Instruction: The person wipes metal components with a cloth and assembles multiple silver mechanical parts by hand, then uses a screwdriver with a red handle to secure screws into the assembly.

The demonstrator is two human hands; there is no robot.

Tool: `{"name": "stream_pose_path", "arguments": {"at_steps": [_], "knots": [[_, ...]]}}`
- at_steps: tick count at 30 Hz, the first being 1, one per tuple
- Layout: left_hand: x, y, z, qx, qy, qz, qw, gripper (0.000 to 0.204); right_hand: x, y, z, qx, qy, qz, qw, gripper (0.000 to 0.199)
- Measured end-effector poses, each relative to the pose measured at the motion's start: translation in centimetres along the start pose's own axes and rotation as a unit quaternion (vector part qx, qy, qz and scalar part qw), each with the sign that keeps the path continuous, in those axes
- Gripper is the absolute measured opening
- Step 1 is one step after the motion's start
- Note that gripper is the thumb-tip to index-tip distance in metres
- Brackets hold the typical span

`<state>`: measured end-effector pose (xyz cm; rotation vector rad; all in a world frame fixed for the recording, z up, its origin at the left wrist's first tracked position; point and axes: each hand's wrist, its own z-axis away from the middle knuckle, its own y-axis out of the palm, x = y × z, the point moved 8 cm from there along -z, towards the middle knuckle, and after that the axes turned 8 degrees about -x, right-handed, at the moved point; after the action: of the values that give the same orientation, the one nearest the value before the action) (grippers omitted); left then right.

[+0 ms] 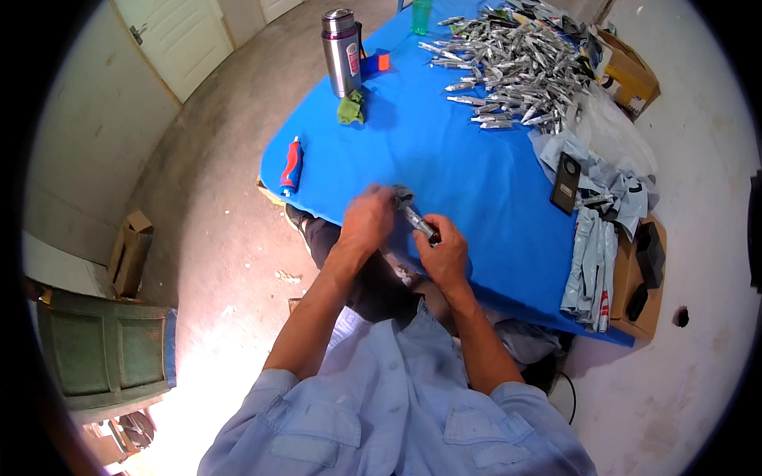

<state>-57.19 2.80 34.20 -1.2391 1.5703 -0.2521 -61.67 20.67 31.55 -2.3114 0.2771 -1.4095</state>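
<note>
- Left hand (367,220) curled over a grey rag (402,193), fingers bunched down on it at the near edge of the table (444,159).
- Right hand (444,252) just right of the left, fingers pinched together on a small silver tube (419,223), tilted from far-left to near-right between both hands.
- Tube's far end touching the rag under the left fingers.
- Both forearms bare, coming up from pale blue shirt sleeves at the near side.
- Blue cloth covering the table.
- Red and blue tool (291,165) lying near the left edge, well apart from the hands.
- Green cloth (351,106) farther off, just beside a steel flask (343,49).
- Large heap of silver tubes (516,63) at the far right of the table.
- Black flat device (566,182) on the right, touching crumpled grey bags (595,238) that hang over the right edge.
- Cardboard box (629,75) beyond the heap, on the far right.
</note>
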Motion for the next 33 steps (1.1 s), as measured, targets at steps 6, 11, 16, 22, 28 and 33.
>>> {"name": "stream_pose_path", "arguments": {"at_steps": [6, 11, 16, 22, 28, 33], "knots": [[-5.4, 0.8, 4.0, 0.027, 0.090, 0.055, 0.994, 0.018, 0.4, -0.4, 0.4, -0.037, -0.036, 0.055, 0.997, 0.042], [-2.6, 1.2, 2.7, 0.030, 0.054, -0.030, 0.998, 0.018, -0.1, -0.1, 0.5, -0.030, 0.006, 0.002, 1.000, 0.045], [0.4, 0.0, 0.7, 0.009, 0.004, -0.037, 0.999, 0.016, -0.3, 0.1, 0.6, -0.032, -0.019, 0.006, 0.999, 0.050], [-6.0, 0.9, 4.0, 0.033, 0.090, 0.048, 0.994, 0.016, 0.9, -0.8, 0.5, -0.050, -0.049, 0.008, 0.997, 0.047], [-2.0, 0.6, 2.3, 0.010, 0.035, -0.040, 0.999, 0.016, 0.2, -0.4, 0.4, -0.038, -0.032, -0.015, 0.999, 0.047], [-0.7, 0.4, 1.7, 0.000, 0.018, -0.026, 1.000, 0.014, -0.4, -0.5, 0.6, -0.029, -0.022, -0.027, 0.999, 0.047]]}}
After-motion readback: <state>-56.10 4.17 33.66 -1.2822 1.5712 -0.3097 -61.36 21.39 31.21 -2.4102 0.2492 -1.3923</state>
